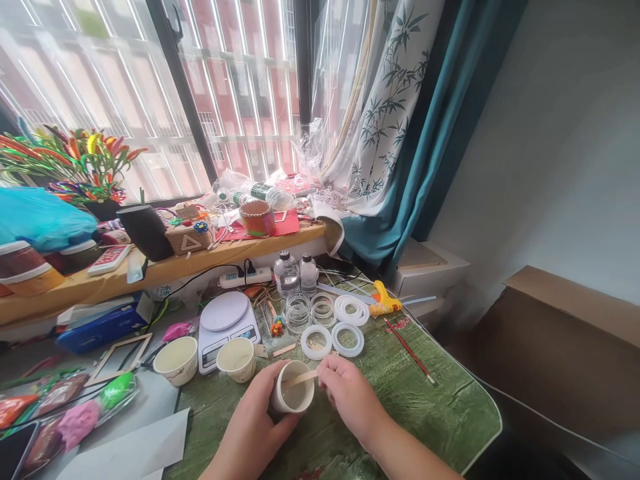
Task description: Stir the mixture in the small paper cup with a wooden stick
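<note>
My left hand [261, 417] is wrapped round a white paper cup [280, 400], which is tilted so its opening faces me. Pinched in my right hand [347, 393] is a flat wooden stick [303, 378]. The stick's lower end reaches into the cup, where there seems to be a pale, cloudy liquid. Just beyond stand two more paper cups, one patterned [176, 363] and one plainer [236, 363]. White ring-shaped silicone molds [316, 341] and clear rings [299, 313] lie past my right hand. Another wooden stick [285, 350] rests on the green table.
A white digital scale [225, 333] sits behind the cups, with two clear bottles [287, 272] further back. To the right are a yellow glue gun [385, 300] and a red pencil [410, 351]. Bags of coloured clay [80, 423] and white paper [130, 448] lie left.
</note>
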Motion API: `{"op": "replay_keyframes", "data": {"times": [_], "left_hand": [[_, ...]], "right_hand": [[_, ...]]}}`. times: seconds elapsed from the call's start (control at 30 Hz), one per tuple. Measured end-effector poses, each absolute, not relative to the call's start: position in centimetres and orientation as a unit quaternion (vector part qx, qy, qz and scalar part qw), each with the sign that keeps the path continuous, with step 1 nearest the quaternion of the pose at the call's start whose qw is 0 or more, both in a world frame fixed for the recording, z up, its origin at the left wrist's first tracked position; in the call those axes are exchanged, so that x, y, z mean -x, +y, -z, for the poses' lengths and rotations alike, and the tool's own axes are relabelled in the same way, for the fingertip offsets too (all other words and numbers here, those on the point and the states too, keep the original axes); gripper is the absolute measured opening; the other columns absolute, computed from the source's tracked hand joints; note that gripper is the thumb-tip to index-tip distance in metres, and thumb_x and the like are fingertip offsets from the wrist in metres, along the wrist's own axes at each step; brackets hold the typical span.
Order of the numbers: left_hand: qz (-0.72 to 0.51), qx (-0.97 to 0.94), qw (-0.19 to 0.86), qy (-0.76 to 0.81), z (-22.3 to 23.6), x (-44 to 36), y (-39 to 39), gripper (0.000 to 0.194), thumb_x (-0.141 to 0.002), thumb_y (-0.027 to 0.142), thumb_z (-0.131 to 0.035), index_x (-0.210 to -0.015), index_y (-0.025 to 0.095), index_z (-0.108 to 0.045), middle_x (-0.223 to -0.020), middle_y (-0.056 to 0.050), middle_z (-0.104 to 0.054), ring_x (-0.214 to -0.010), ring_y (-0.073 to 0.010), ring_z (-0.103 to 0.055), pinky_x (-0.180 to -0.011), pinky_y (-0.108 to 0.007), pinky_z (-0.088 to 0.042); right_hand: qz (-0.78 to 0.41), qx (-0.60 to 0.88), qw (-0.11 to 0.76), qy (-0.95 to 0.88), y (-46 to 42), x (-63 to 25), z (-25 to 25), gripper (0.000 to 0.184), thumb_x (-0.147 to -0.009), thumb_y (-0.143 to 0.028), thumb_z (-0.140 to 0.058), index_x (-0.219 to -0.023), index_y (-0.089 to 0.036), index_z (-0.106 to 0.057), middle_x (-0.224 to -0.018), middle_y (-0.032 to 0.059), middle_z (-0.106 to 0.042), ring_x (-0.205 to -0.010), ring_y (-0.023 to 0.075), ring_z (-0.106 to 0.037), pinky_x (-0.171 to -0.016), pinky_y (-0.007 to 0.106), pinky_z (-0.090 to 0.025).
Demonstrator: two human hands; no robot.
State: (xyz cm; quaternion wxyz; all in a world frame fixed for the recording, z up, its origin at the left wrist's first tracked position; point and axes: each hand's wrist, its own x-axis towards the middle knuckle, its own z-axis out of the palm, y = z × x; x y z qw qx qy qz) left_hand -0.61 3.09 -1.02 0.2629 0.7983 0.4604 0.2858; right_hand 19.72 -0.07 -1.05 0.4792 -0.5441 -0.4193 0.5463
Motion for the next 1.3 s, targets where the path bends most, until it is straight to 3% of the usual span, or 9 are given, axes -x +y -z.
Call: {"op": "replay_keyframes", "data": {"times": [0.17, 0.73, 1.3], "left_hand": [[-0.278, -0.793, 0.26, 0.476, 1.1, 0.7, 3.0, 0.06, -0.079, 0.031, -0.076, -0.137, 0.024, -0.063, -0.137, -0.012, -0.072, -0.127, -0.0341, -0.069, -0.109, -0.053, -0.056], [-0.291, -0.793, 0.245, 0.475, 1.3, 0.8, 3.1, 0.06, -0.078, 0.036, -0.078, -0.135, 0.023, -0.063, -0.135, -0.012, -0.073, -0.125, -0.0347, -0.071, -0.107, -0.052, -0.059], [-0.288, -0.793, 0.24, 0.48, 1.3, 0.8, 3.2, 0.06, -0.079, 0.037, -0.078, -0.136, 0.023, -0.063, -0.137, -0.013, -0.072, -0.126, -0.0351, -0.07, -0.107, -0.053, -0.058]], "right_hand": [[-0.572, 0.519, 0.506, -0.384, 0.0, -20.0, 0.4, 0.025, -0.09, -0.04, -0.053, -0.074, -0.023, -0.045, -0.057, -0.0094, -0.03, -0.054, 0.0112, -0.02, -0.054, 0.028, -0.019], [-0.447, 0.552, 0.488, -0.507, -0.6, -21.6, -4.4, 0.031, -0.095, -0.044, -0.049, -0.074, -0.021, -0.049, -0.066, -0.0043, -0.04, -0.065, 0.0143, -0.038, -0.063, 0.028, -0.031], [-0.413, 0.523, 0.506, -0.547, -0.9, -22.6, -7.8, 0.034, -0.102, -0.043, -0.048, -0.076, -0.021, -0.048, -0.067, -0.0046, -0.042, -0.065, 0.0138, -0.039, -0.063, 0.027, -0.032]]}}
